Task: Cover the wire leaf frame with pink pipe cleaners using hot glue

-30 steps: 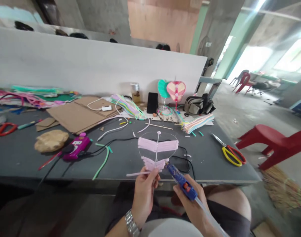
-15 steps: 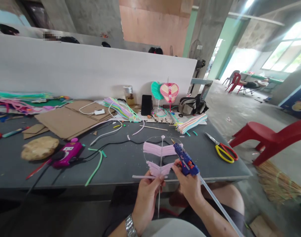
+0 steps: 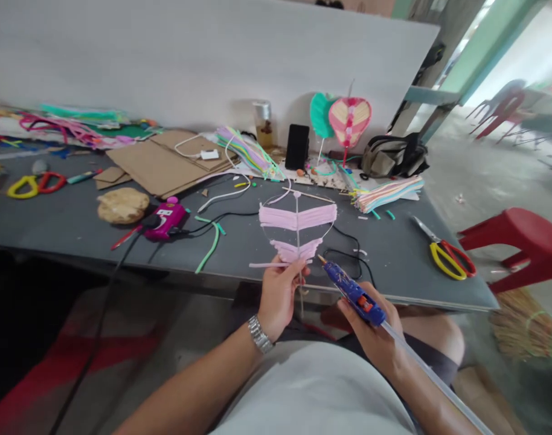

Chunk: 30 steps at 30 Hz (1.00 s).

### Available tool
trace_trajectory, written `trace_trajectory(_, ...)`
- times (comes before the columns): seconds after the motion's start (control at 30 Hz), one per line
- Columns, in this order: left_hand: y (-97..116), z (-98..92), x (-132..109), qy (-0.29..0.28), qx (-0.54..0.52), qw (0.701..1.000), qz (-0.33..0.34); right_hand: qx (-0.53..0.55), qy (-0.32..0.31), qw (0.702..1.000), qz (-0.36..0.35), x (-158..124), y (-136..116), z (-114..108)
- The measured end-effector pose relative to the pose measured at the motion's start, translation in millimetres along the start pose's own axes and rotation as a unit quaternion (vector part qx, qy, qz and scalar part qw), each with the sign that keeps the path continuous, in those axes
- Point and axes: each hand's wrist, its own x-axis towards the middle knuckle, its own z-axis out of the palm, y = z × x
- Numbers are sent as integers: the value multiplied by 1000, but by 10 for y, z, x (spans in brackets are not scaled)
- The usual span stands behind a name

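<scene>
Lower center: left hand (image 3: 278,296) pinches pink-strip frame (image 3: 276,217), likely light, bendable, best held by stem (image 3: 298,235); right hand (image 3: 379,326) grips blue glue gun (image 3: 348,290).

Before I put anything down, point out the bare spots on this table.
Two stand out: one bordered by the glue gun, right-end scissors and right-hand pipe-cleaner bundle; another left of the stone, down to the front edge of the table. It is crowded along the white partition: cardboard, smartphone, heart-shaped fan, bag.
</scene>
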Motion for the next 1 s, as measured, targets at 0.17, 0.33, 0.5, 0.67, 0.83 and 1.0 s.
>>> trace_trajectory(0.17,0,-29,-5,-1,-9,1000,8,-35,-30,998,-40,9,-24,1)
trace_trajectory(0.33,-3,-40,-19,-5,-12,1000,17,-52,-48,997,-39,29,-28,55)
trace_trajectory(0.5,-37,-28,-18,-6,-14,1000,22,-57,-38,997,-46,28,2,87)
trace_trajectory(0.67,-65,-35,-19,-5,-9,1000,24,-52,-49,997,-36,30,-5,71)
trace_trajectory(0.83,-55,-52,-16,1,-12,1000,26,-53,-40,997,-31,7,17,68)
trace_trajectory(1.0,-45,-45,-2,4,-29,999,26,-54,-50,997,-32,-3,17,72)
